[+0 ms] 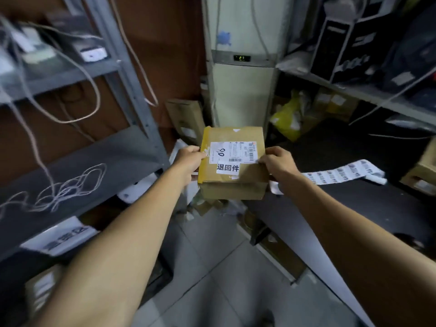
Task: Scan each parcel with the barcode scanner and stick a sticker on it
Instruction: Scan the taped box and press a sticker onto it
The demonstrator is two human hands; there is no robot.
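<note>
Both hands, left (188, 159) and right (278, 161), grip the stickered cardboard parcel (233, 161) by its edges in mid-air; loosened fingers risk dropping it.

Blurred shelf clutter (47, 50), upper left

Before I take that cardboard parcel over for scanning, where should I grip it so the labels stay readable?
Grip the cardboard parcel by its two short side edges, coming in from left and right, as the left hand and right hand do now. It is a flat box, top face level, so this probably keeps the shipping label and the printed sticker uncovered.
</note>
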